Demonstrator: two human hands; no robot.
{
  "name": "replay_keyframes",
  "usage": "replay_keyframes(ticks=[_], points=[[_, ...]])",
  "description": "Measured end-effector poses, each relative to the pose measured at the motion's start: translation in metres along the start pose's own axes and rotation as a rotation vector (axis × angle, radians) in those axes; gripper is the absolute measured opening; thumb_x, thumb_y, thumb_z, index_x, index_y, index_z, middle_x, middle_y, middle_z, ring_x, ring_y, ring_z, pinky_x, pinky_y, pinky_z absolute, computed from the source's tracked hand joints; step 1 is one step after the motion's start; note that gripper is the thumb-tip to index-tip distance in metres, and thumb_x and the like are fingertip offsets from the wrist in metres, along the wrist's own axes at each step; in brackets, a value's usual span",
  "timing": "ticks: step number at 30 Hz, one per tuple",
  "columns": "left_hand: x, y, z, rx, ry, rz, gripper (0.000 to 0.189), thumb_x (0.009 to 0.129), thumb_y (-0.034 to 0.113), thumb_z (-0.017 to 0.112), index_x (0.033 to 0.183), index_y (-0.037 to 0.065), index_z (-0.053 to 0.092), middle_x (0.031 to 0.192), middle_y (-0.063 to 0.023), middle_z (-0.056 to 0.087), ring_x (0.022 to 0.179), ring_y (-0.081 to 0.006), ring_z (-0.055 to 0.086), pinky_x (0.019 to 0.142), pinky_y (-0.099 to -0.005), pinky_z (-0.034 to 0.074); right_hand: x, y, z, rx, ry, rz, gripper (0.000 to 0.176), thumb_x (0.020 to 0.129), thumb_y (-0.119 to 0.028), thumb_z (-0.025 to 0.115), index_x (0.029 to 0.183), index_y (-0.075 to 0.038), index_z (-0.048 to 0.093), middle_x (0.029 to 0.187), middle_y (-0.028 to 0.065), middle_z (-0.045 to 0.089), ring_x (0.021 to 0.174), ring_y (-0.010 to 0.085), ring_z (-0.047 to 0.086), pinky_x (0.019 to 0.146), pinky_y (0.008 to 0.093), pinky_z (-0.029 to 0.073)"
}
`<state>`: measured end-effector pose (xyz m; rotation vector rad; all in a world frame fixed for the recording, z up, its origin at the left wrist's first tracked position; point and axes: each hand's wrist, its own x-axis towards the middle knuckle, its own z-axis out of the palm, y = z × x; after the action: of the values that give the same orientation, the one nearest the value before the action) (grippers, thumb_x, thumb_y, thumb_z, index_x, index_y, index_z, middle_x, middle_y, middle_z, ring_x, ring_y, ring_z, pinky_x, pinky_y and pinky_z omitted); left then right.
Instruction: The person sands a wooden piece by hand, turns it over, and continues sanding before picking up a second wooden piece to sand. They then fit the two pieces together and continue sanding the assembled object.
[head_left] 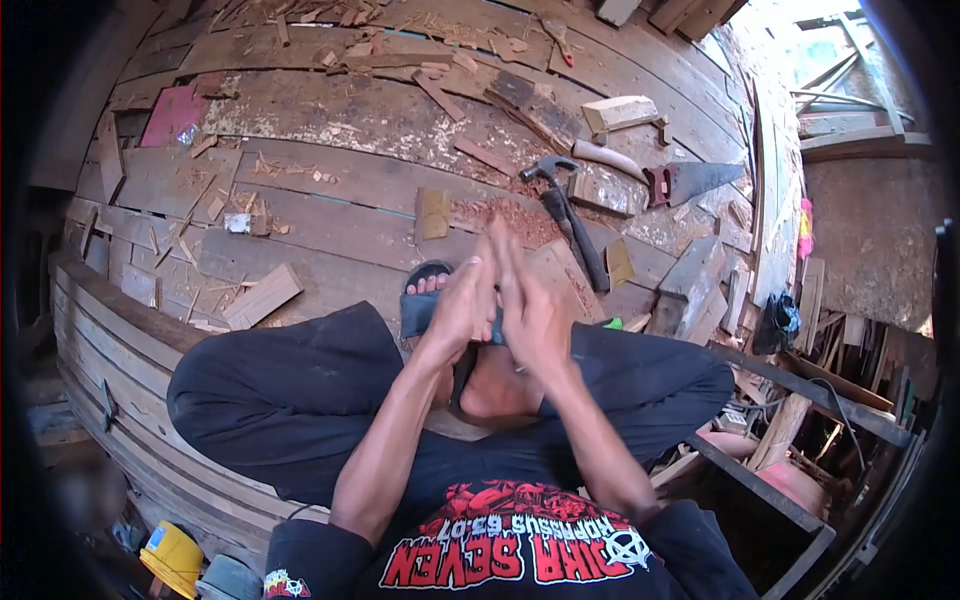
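Observation:
My left hand [462, 305] and my right hand [530, 315] are raised over my lap, palms facing and touching or nearly so. The fingers of both are stretched out flat, and neither visibly holds anything. A wooden board [563, 280] lies just beyond my right hand, partly hidden by it. Past it, a claw hammer [577, 240] rests on the floor beside a wood block [607, 192]. A handsaw [700, 183] lies farther right. Reddish wood shavings [485, 215] and a flat brownish square piece [433, 214] are in front of my fingertips.
Wood offcuts [262, 297] and chips litter the plank floor [330, 200]. A paintbrush [560, 40] lies far off. A slatted wooden bench [130, 340] runs along the left. A metal frame [770, 490] and scrap wood stand at right. A yellow container [172, 560] sits lower left.

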<state>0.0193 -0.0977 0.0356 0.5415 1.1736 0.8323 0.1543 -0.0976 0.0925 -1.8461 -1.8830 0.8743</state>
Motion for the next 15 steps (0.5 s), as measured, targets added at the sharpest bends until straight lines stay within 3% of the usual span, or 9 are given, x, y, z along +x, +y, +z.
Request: replay_keyframes(ticks=[1,3,5,6,11,13,15], points=[[0.008,0.000,-0.005,-0.205,-0.012,-0.083,0.050,0.114,0.042,0.026,0.102,0.005,0.058,0.064,-0.0025,0.054,0.042,-0.0114,0.050,0.039,-0.0244,0.040,-0.003,0.006,0.006,0.044,0.048,-0.042,0.050,0.106,-0.027,0.051,0.154,-0.014,0.050,0.080,0.0287,0.070,0.076,0.0480,0.071,0.068,0.0541,0.055],[0.016,-0.019,-0.006,-0.116,-0.025,-0.027,0.052,0.114,0.045,0.027,0.102,0.005,0.057,0.064,-0.0037,0.055,0.041,-0.0132,0.050,0.038,-0.0262,0.042,-0.009,0.018,0.020,0.127,0.138,-0.133,0.050,0.106,-0.025,0.050,0.155,-0.013,0.049,0.083,0.0281,0.071,0.079,0.0472,0.072,0.071,0.0532,0.055],[0.014,-0.018,0.004,-0.094,-0.060,-0.025,0.054,0.114,0.048,0.027,0.100,0.005,0.057,0.065,-0.0044,0.055,0.040,-0.0140,0.049,0.037,-0.0269,0.041,0.005,0.013,0.007,0.304,0.001,0.186,0.051,0.106,-0.024,0.050,0.155,-0.014,0.049,0.088,0.0284,0.072,0.081,0.0470,0.072,0.071,0.0541,0.055],[0.011,-0.020,0.009,-0.082,-0.085,-0.022,0.055,0.114,0.049,0.026,0.099,0.005,0.057,0.065,-0.0048,0.055,0.040,-0.0144,0.049,0.037,-0.0272,0.041,0.011,0.008,0.002,0.149,-0.040,0.202,0.051,0.106,-0.026,0.051,0.156,-0.014,0.048,0.090,0.0291,0.072,0.080,0.0472,0.072,0.071,0.0537,0.055],[0.011,-0.025,0.012,0.101,0.015,0.056,0.057,0.114,0.048,0.025,0.097,0.004,0.056,0.064,-0.0061,0.054,0.039,-0.0153,0.050,0.036,-0.0286,0.041,0.005,0.024,0.014,0.111,0.045,0.027,0.052,0.106,-0.030,0.050,0.155,-0.013,0.049,0.088,0.0310,0.071,0.082,0.0480,0.072,0.073,0.0544,0.055],[0.006,-0.020,0.015,0.062,-0.049,0.000,0.058,0.114,0.048,0.023,0.095,0.004,0.056,0.064,-0.0060,0.054,0.039,-0.0157,0.049,0.036,-0.0287,0.041,0.019,0.024,0.006,0.156,-0.084,0.251,0.051,0.106,-0.028,0.050,0.155,-0.013,0.049,0.097,0.0326,0.071,0.088,0.0484,0.072,0.077,0.0554,0.056],[0.012,-0.018,0.012,0.023,-0.043,-0.015,0.060,0.114,0.048,0.022,0.094,0.004,0.056,0.063,-0.0064,0.054,0.039,-0.0162,0.049,0.036,-0.0289,0.042,0.012,0.030,0.018,0.233,-0.014,0.163,0.051,0.106,-0.027,0.049,0.156,-0.013,0.048,0.101,0.0323,0.072,0.090,0.0478,0.072,0.079,0.0537,0.056]])
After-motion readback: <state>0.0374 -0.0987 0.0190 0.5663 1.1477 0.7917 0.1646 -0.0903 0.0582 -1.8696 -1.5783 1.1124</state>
